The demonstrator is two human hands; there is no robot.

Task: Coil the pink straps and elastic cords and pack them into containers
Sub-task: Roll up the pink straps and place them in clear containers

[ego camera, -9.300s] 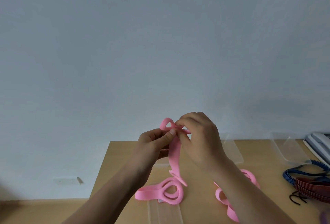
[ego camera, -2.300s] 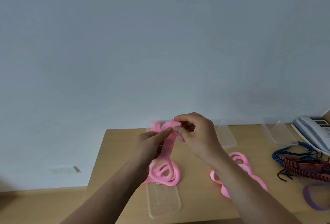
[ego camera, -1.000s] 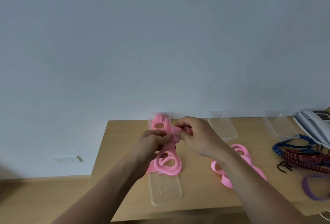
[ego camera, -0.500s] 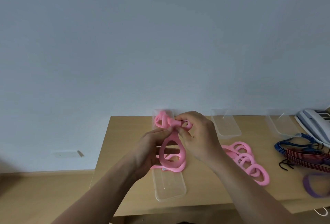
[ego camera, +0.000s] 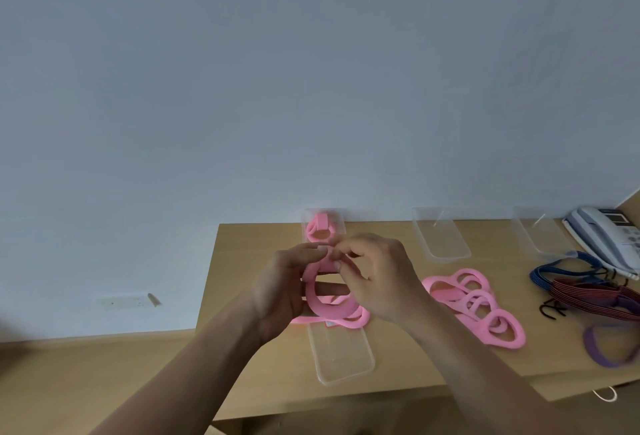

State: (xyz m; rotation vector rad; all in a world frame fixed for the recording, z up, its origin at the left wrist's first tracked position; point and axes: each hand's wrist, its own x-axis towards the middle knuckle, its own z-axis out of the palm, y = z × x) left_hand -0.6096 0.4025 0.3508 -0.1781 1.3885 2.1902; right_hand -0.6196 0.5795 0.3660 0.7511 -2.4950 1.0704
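Strap in hand: pink strap [ego camera: 320,299] is held above the near half of a long clear container [ego camera: 343,358]; one loop hangs open between the palms, and its loose turns lie across the container and onto the table [ego camera: 242,261].
Left hand: left hand [ego camera: 284,287] pinches the top of the strap between thumb and forefinger, with the other fingers curled under the loop.
Right hand: right hand [ego camera: 379,278] grasps the same top section with curled fingertips, touching the left hand's fingertips.
Packed coil: coiled pink strap [ego camera: 320,230] sits at the far end of the same container, against the wall [ego camera: 311,88].
Loose straps: pink pile [ego camera: 476,308] lies in overlapping loops on the table, to the right of the right wrist.
Other containers: second clear container [ego camera: 441,238] and third clear container [ego camera: 540,238] stand at the table's back edge, well apart.
Cords: blue cord [ego camera: 557,270] and red cords [ego camera: 595,296] lie bunched at the right, with black hooks [ego camera: 550,311] just beside them and a purple band [ego camera: 606,351] nearer the front edge.
Phone: grey telephone [ego camera: 604,237] rests at the far right corner.
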